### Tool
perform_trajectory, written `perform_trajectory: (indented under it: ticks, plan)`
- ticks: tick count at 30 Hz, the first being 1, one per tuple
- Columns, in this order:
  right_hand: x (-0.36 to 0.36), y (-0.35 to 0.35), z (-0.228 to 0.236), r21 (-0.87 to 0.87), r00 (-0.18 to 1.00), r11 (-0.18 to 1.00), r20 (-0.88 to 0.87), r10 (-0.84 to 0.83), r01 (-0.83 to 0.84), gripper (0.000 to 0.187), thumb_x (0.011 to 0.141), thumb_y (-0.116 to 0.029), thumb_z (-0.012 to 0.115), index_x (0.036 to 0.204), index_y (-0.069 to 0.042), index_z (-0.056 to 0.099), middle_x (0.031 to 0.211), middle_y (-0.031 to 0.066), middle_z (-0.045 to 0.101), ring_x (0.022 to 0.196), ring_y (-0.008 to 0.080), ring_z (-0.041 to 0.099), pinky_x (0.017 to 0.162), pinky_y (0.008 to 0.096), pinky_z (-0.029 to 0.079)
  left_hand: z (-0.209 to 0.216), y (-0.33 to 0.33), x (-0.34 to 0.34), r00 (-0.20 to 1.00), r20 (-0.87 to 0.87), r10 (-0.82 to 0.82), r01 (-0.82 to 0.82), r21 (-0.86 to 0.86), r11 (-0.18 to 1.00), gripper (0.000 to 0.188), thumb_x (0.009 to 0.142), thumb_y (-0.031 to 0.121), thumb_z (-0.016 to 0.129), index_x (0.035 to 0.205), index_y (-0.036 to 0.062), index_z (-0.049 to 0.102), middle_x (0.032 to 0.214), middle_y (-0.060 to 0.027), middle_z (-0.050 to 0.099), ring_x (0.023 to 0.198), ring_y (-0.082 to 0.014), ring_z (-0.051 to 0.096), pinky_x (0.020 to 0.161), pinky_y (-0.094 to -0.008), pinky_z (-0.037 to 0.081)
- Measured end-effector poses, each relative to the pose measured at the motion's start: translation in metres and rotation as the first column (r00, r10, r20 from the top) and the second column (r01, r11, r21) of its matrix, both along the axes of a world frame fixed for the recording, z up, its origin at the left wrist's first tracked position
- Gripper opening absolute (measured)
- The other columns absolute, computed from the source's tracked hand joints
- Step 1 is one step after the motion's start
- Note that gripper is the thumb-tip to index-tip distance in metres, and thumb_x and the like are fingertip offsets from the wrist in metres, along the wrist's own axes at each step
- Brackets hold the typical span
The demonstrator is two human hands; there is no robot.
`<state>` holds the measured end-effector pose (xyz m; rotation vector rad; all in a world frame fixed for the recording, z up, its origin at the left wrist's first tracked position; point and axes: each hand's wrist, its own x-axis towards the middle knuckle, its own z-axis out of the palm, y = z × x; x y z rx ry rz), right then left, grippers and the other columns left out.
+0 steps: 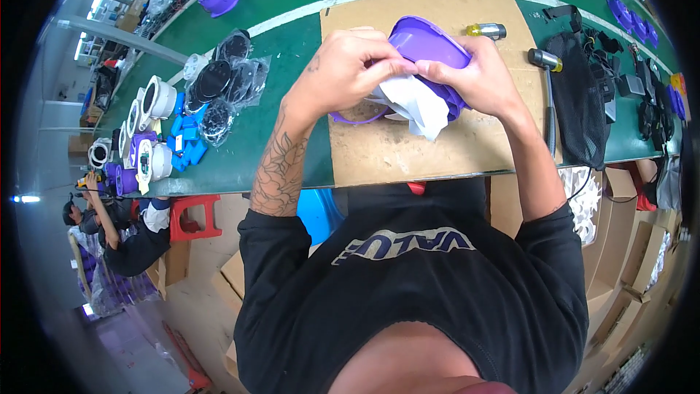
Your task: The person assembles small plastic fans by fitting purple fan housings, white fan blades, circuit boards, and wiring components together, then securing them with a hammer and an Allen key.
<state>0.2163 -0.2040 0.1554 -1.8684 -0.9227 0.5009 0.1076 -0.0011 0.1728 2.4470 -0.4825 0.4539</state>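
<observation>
Over a cardboard sheet [394,164], both hands meet at a purple plastic housing [430,42] with a curved open shell. My right hand [485,79] is closed round its right side, the thumb pointing inward. My left hand [350,69] is closed in a pinch at the housing's near left edge, its thumb almost touching the right thumb. What lies between the left fingertips is hidden. Below the fingers hangs a white piece with pointed folds or blades [417,106], its kind unclear. Part of a thin purple rim [359,118] shows under my left hand.
Two yellow-and-black screwdriver-like handles [487,31] [545,60] lie right, beside a black mesh bag [583,102]. On the left are bagged black round parts [215,80], blue blocks [188,138] and white housings [157,98]. Another person [135,230] sits far left.
</observation>
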Motion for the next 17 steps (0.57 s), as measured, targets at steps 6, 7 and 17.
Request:
perform_trajectory:
  ticks: [6,7,17]
  plan:
    - [0.001,-0.003,-0.002,0.089,0.994,0.996,-0.104,0.039,-0.03,0.055,0.077,-0.046,0.076,0.097,0.006,0.072,0.075,0.0103,0.07,0.067,0.0138,0.066,0.062,0.0273,0.052,-0.016,0.003,0.001,0.971,-0.22,0.097,-0.155,-0.261,0.953,0.016,0.088,0.013,0.068,0.083,-0.0021,0.072,0.069,-0.0076,0.066,0.064,-0.0089,0.059,0.058,-0.0253,0.044]
    - [0.0,-0.003,-0.002,0.101,0.995,0.994,-0.091,0.045,-0.036,0.054,0.077,-0.045,0.075,0.096,0.006,0.072,0.075,0.0102,0.07,0.067,0.0135,0.066,0.062,0.0273,0.052,-0.015,0.0,0.0,0.973,-0.196,0.119,-0.174,-0.292,0.941,0.015,0.086,0.015,0.07,0.084,0.0004,0.074,0.068,-0.0075,0.066,0.06,-0.0085,0.058,0.055,-0.0254,0.044]
    - [-0.01,0.0,0.003,0.143,0.991,0.988,-0.113,0.067,-0.05,0.05,0.078,-0.041,0.073,0.1,0.004,0.071,0.079,0.0118,0.07,0.07,0.0142,0.066,0.066,0.0274,0.053,-0.004,-0.004,-0.003,0.948,-0.275,0.163,-0.256,-0.346,0.903,0.021,0.084,0.016,0.073,0.073,-0.0018,0.073,0.069,-0.0079,0.072,0.056,-0.0052,0.06,0.049,-0.0229,0.044]
